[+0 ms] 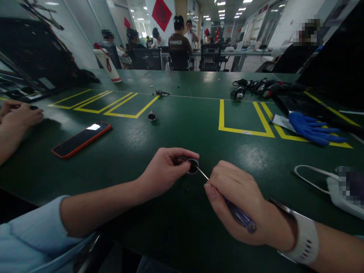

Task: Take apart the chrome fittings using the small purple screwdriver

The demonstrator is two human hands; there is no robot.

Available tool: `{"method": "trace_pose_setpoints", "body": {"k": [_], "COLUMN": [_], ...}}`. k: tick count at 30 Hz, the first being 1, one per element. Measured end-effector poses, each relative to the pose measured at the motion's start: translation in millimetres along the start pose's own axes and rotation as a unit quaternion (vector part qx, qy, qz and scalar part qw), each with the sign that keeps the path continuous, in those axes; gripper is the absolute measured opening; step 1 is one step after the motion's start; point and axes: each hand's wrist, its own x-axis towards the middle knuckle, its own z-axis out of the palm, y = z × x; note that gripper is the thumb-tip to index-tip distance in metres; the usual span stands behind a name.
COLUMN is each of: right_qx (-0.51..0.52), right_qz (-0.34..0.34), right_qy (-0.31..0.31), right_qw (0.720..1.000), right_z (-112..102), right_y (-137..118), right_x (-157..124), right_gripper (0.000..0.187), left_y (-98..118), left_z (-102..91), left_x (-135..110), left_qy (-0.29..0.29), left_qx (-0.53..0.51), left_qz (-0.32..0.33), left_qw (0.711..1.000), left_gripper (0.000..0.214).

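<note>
My left hand (165,170) is closed around a small round black part with a metal rim (193,165), pressing it against the green table (184,121). My right hand (236,201) grips a small screwdriver with a blue translucent handle (240,216). Its thin metal shaft (202,174) points up-left, and its tip touches the round part. A tiny dark screw (187,189) lies on the table just below the part. A white watch band (304,235) sits on my right wrist.
An orange-cased phone (81,138) lies at left, near another person's hands (17,117). Small metal parts (151,115) (162,92) sit mid-table, more black parts (250,87) far right. A blue glove (313,129) and a white cable (313,176) lie right. Yellow tape boxes mark the table. People sit behind.
</note>
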Motion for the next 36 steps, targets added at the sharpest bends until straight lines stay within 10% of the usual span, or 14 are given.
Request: {"method": "trace_pose_setpoints", "body": {"k": [10, 29, 36], "right_qx": [0.227, 0.211, 0.334], "right_qz": [0.223, 0.271, 0.228], "right_qy": [-0.024, -0.121, 0.036], "right_qw": [0.948, 0.931, 0.914], "right_z": [1.4, -0.9, -1.3], "right_y": [-0.7, 2.0, 8.8], "right_x": [0.0, 3.1, -9.2], "right_gripper": [0.034, 0.034, 0.035], "left_y": [2.7, 8.8, 8.1], "left_z": [-3.2, -5.1, -5.1], "left_x": [2.9, -5.0, -4.2], "left_qy": [-0.004, -0.036, -0.028], "left_qx": [0.029, -0.007, -0.022], "left_qz": [-0.022, -0.054, -0.056], "left_qw": [0.999, 0.998, 0.998], "left_gripper": [0.026, 0.031, 0.032]}}
